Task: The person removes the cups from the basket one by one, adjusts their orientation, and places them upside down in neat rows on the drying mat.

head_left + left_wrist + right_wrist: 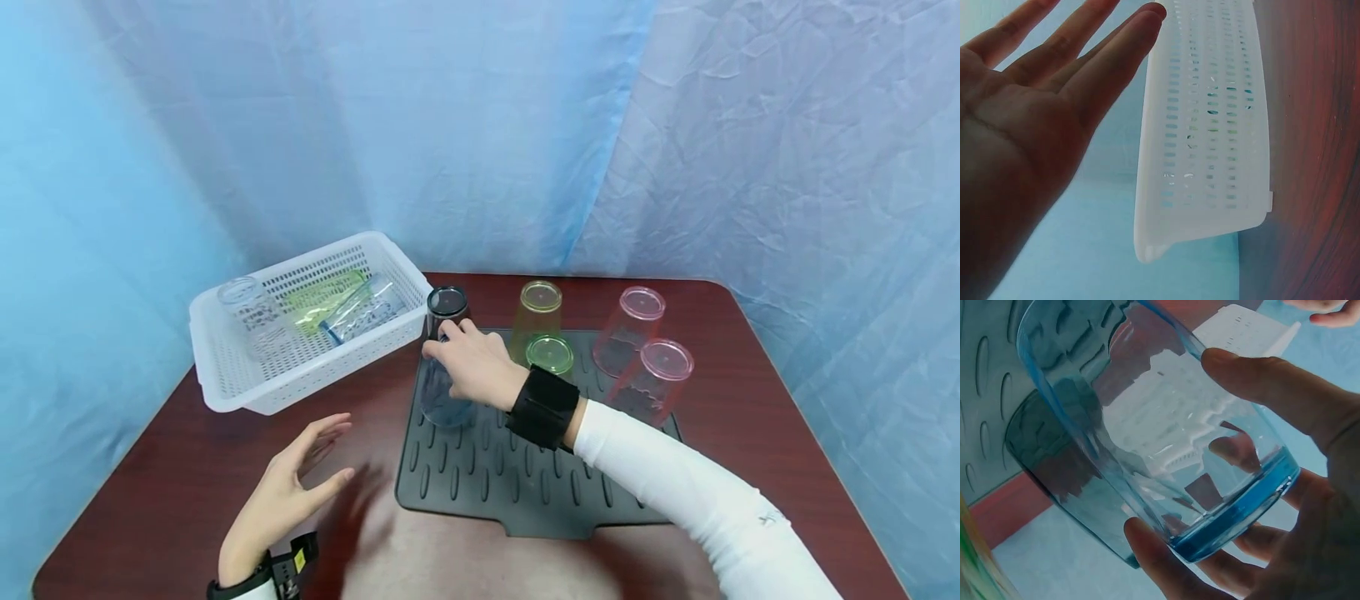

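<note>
The right hand [483,362] grips a clear blue-tinted glass [442,398] near its upper end, over the left part of the grey mat [517,492]. In the right wrist view the thumb and fingers curl round this glass [1235,512] by its thick blue base, its rim pointing away from the palm. Behind it stands a dark glass [447,302], upside down. The left hand [281,492] is held above the table in front of the basket, fingers apart and holding nothing; the left wrist view shows its palm [1016,125] beside the basket [1210,137].
A white basket [315,375] at the back left holds a clear glass [251,308], a green one [322,300] and a blue-rimmed one [367,308]. On the mat's right stand a yellow glass [540,308], a green glass [550,354] and two pink glasses [637,317], upside down.
</note>
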Demonstrator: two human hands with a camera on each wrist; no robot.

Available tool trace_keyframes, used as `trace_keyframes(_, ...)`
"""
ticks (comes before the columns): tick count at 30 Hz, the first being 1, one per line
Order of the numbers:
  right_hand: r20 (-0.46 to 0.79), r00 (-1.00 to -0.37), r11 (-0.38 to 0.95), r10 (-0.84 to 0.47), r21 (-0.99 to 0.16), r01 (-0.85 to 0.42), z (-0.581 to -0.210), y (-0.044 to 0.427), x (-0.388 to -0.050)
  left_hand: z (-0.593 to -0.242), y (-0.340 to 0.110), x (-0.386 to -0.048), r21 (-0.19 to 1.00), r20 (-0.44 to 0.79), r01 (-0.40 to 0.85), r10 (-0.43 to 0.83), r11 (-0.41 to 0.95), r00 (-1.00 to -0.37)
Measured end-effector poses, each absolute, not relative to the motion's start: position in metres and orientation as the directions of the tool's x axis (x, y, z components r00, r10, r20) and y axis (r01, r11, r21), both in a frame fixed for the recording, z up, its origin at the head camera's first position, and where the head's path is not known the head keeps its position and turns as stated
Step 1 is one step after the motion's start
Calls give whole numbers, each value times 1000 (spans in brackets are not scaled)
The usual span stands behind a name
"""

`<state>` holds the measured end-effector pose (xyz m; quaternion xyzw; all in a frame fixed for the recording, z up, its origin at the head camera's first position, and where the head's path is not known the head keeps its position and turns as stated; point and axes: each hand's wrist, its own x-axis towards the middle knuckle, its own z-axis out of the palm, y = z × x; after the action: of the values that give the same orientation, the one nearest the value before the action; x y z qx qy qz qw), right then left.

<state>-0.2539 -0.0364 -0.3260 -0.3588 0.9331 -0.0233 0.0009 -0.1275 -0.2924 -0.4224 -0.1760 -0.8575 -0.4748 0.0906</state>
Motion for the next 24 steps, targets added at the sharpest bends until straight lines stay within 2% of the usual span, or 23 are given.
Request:
trace_keyframes(8,-32,-776,776,-630,-43,-629,-332,-45,-259,-426,-291,-125,798,330,393,214,457,-919)
trace_keyframes(18,-83,-802,804,-591,18,-594,-329,-65,-260,-425,-291,-128,812,312,382,225,442,-923)
trace_keyframes(24,-90,-815,817,-573,23,-576,-331,-74,-263,-416,-298,-141,726,372,421,204,543,-905)
